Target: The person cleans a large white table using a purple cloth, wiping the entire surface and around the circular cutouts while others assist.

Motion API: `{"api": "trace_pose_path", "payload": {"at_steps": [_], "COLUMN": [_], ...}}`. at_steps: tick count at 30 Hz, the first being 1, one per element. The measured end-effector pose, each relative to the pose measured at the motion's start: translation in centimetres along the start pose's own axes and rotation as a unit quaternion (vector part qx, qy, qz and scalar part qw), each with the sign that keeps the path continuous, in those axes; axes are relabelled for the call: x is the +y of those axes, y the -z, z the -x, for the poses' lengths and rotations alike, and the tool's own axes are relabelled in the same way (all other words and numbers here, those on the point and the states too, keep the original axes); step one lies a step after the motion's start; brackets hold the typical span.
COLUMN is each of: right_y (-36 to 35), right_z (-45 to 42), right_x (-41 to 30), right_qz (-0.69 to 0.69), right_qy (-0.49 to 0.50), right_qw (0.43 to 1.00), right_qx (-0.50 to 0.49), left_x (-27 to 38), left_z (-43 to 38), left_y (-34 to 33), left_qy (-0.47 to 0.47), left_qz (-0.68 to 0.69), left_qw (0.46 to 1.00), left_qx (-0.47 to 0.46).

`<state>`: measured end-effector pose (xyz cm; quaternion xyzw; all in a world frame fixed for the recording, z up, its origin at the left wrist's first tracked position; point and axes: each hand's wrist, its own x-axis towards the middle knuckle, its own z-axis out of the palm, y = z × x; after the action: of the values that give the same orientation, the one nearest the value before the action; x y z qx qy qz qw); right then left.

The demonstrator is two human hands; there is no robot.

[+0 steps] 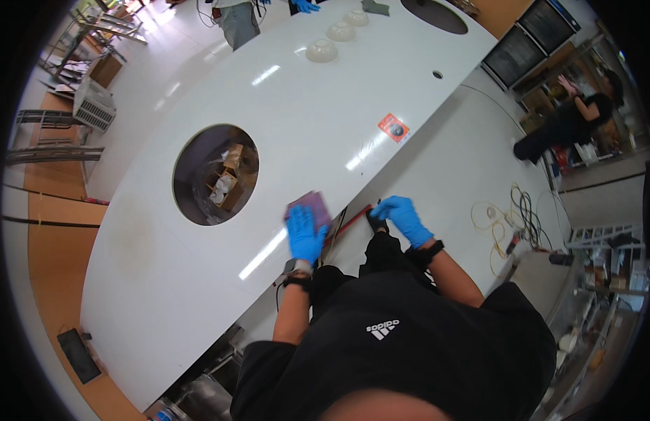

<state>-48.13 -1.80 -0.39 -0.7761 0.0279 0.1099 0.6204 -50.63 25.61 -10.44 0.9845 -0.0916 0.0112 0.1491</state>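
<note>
My left hand (306, 237), in a blue glove, presses flat on a folded purple cloth (317, 206) near the edge of a long white tabletop (209, 273). The cloth looks slightly blurred and shows beyond my fingertips. Off the table's edge, over the floor, my right hand (407, 221) hangs in the air in a matching glove. Its fingers are loosely bent and no object shows in it. Left of the cloth, a large round opening (190, 142) is cut in the tabletop, with cardboard pieces (230, 184) and clear plastic visible inside.
Upturned bowls (321, 51) and a grey-green cloth (376, 7) lie at the far end by another round opening (435, 16). An orange printed card (394, 128) lies near the edge. Cables (525, 216) coil on the floor. Other people (572, 118) stand nearby.
</note>
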Motion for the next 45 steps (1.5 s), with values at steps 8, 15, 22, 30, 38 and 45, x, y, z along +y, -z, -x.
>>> {"api": "trace_pose_path", "payload": {"at_steps": [8,15,22,30,38,45], "right_y": [-11.1,-9.6,-6.8,-2.6,1.9,8.6], "right_z": [5.0,7.5,11.2,11.9,4.8,0.5], "right_x": [-3.8,-1.9,-1.2,-1.9,2.1,6.0], "right_qz": [0.059,0.042,0.036,0.005,-0.046,-0.104], "right_qy": [0.024,-0.033,-0.038,-0.098,-0.062,-0.122], "right_qw": [0.983,0.995,0.998,0.994,0.996,0.987], "right_qx": [-0.175,-0.089,0.03,0.047,0.054,0.013], "left_x": [-16.1,-18.0,-5.9,1.7,0.3,-4.3], "left_z": [17.1,18.4,4.1,-6.5,-4.5,-15.6], "left_y": [6.2,7.3,2.0,-0.1,0.8,-1.4], "left_qy": [0.22,0.417,0.039,-0.021,0.067,0.257], "left_qz": [-0.068,-0.123,-0.043,-0.016,-0.053,-0.199], "left_qw": [0.973,0.9,0.997,0.996,0.996,0.945], "left_qx": [0.029,-0.032,-0.059,-0.081,-0.03,0.047]}}
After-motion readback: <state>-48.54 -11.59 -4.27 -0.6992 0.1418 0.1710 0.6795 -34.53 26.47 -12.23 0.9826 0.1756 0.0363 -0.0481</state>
